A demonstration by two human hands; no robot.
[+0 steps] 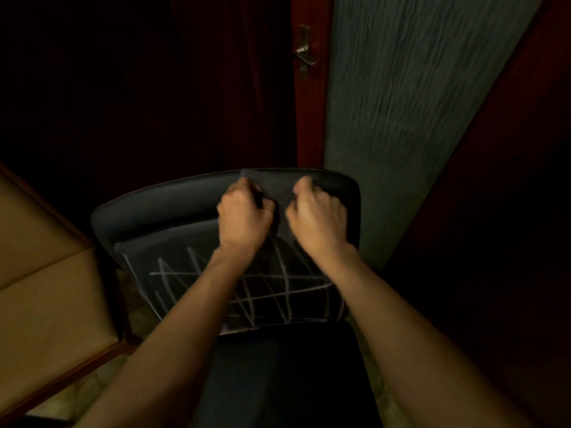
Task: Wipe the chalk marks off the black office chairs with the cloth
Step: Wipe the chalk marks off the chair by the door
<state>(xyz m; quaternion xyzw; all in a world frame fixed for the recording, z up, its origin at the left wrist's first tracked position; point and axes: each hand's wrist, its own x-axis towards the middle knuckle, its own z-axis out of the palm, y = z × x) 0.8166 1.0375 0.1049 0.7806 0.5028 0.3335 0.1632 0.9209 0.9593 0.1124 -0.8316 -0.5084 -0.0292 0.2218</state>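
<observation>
Both hands, left hand (pixel 244 208) and right hand (pixel 318 211), fingers clenched on a dark cloth (pixel 284 193) stretched between them over the black office chair (pixel 148 211) backrest top. Chalk marks (pixel 278 288) cross the backrest below.

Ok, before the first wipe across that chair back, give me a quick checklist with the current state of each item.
1. Cloth in hand: ok. The left hand and right hand both pinch the dark cloth near the backrest top.
2. Cloth spread flat for wiping: cannot tell; it blends with the dark backrest.
3. Chalk marks located: ok. The white chalk marks cross the black office chair backrest below the hands.
4. Marks already wiped: not ok; the lines look intact.
5. Chair steady: cannot tell; its base is out of view.
6. Room on the left: not ok; a wooden desk sits close beside the chair.
</observation>
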